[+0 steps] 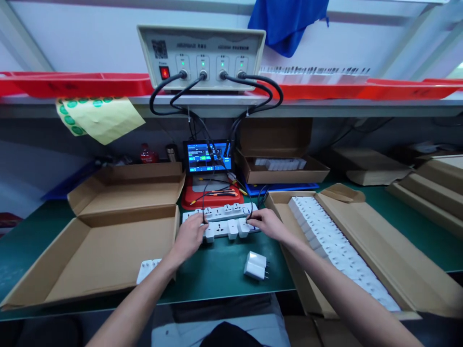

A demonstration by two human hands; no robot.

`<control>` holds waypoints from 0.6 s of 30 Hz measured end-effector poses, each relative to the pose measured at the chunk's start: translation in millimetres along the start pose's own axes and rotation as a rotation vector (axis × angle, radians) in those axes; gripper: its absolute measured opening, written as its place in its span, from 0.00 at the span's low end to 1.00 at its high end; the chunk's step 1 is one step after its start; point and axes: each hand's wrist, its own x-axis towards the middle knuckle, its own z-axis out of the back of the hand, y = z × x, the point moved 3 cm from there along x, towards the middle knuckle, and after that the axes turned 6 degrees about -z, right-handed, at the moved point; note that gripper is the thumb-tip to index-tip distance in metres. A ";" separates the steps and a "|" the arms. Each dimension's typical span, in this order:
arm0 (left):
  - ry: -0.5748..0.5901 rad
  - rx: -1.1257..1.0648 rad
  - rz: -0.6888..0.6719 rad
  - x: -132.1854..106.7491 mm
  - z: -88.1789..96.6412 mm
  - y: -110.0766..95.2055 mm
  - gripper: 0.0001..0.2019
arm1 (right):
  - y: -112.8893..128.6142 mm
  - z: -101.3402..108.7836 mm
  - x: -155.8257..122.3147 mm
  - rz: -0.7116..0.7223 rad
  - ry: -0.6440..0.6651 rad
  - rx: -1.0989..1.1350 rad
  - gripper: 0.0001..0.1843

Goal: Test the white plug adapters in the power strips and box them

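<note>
Head camera view showed the left hand (188, 236) with its fingers (198, 224) close together and curled down onto the left end of a white socket strip (220, 212). The right hand (265, 224) had its fingertips (251, 218) bunched at the strip's right end, beside a black test lead (217, 190). Neither hand's grip could be made out clearly. Between the hands, just nearer the person, lay a second white socket strip (219, 230), with two white plug units (238, 228) seated in it.

Just below the fingers, two white chargers (256, 266) lay on the green bench mat (220, 279), prongs to the right. Left of them, a white socket piece (147, 269) sat partly under the left wrist. A flattened-open cardboard box (108, 246) lay left of the left hand, while right of the right hand a cardboard box (325, 236) held a long row of white units. Beyond the fingertips stood a red tray (213, 195) and a lit tablet screen (206, 156). Higher up, the black leads rose to a beige four-channel tester (200, 58) on a shelf, its red power switch glowing.
</note>
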 end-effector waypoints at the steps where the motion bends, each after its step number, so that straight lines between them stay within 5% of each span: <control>1: 0.018 -0.039 -0.013 5.9 -6.8 -8.2 0.09 | -1.8 -1.7 -1.5 0.001 0.004 0.020 0.13; 8: 0.137 -0.131 0.047 39.5 -55.9 -38.6 0.09 | -5.7 -17.0 4.0 0.039 -0.005 0.063 0.14; 18: 0.225 -0.019 0.071 53.3 -67.9 -38.4 0.08 | -10.6 -26.8 0.0 0.163 -0.071 -0.122 0.09</control>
